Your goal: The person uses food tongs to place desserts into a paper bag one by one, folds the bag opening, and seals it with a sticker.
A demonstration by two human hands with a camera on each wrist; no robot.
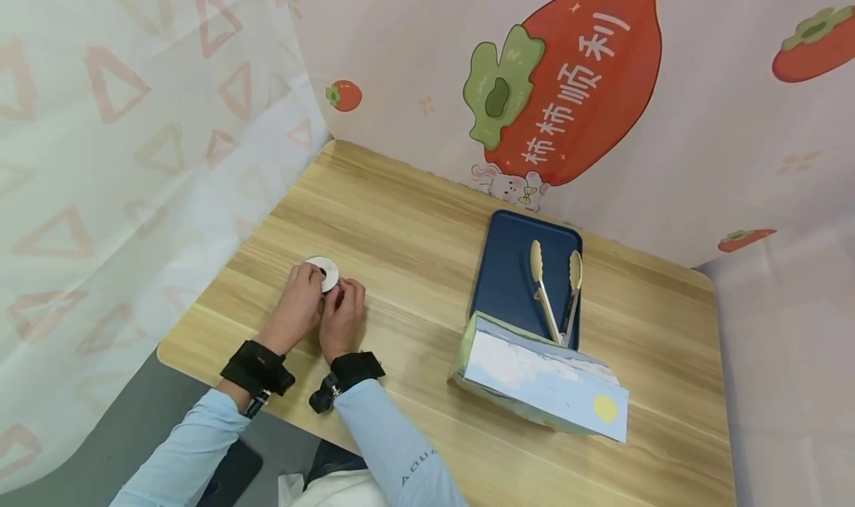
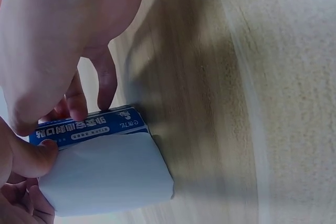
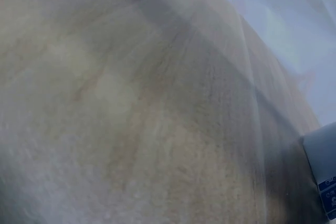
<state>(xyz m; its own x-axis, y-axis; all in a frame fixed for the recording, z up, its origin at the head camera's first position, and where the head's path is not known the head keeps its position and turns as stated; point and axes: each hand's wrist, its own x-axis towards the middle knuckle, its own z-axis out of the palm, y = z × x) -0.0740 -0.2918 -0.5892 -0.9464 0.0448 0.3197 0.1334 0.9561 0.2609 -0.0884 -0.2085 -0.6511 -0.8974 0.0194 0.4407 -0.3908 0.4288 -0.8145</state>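
A white sticker roll (image 1: 329,278) with a hollow core stands between my two hands near the table's left side. Along it the left wrist view shows a blue strip (image 2: 84,131) printed with white characters, beside a broad white face (image 2: 110,174). My left hand (image 1: 297,306) grips the roll from the left, its fingertips at the blue strip. From the other side my right hand (image 1: 343,320) pinches the roll's near edge, the thumb lying over the strip's end. In the right wrist view only a corner of the roll (image 3: 321,153) shows, and the right hand is out of sight.
A dark blue tray (image 1: 510,269) lies at the back right, with tongs (image 1: 549,306) with beige tips on it. In front, overlapping the tray, stands a box-like thing (image 1: 541,381) with a painted sky and yellow sun. Patterned cloth (image 1: 401,54) hangs behind the wooden table (image 1: 414,269).
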